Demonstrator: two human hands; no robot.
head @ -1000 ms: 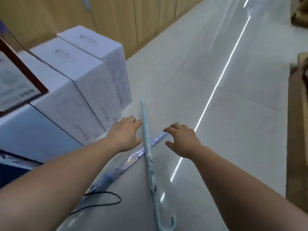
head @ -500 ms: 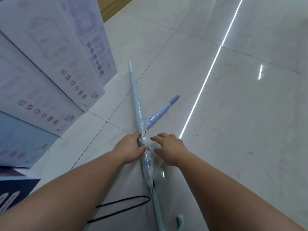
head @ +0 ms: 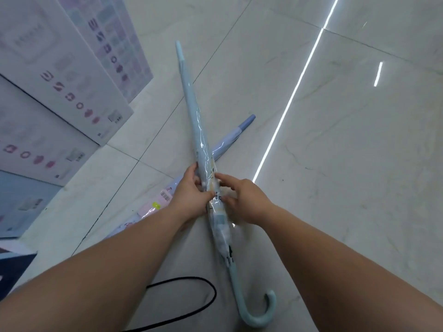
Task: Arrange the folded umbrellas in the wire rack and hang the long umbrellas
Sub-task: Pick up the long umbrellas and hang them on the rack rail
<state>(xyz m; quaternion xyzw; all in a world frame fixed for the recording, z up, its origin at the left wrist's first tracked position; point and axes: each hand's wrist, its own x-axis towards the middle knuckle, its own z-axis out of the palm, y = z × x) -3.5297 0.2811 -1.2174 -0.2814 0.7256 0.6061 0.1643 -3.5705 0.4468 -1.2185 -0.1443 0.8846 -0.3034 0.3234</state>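
Long pale-blue umbrella lies on the tiled floor at centre frame, tip toward 11 o'clock, hooked handle toward 5 o'clock, clear plastic sleeve over the canopy. Left hand grips it mid-length, fingers curled round the sleeve. Right hand meets it from 3 o'clock, fingers and thumb pinching the same stretch. Whether the hook end is off the tiles, cannot tell. Lilac umbrella crosses beneath, tip toward 2 o'clock, its other end hidden under the left forearm. White printed boxes stand at 9 to 10 o'clock; black cable loops at 6 o'clock, just beside the handle. Risks as judged: the glossy sleeve may slide on the canopy, so the grip could slip; the hook may catch the cable on lifting; the swinging tip could strike the boxes; the crossed lilac umbrella may drag along.
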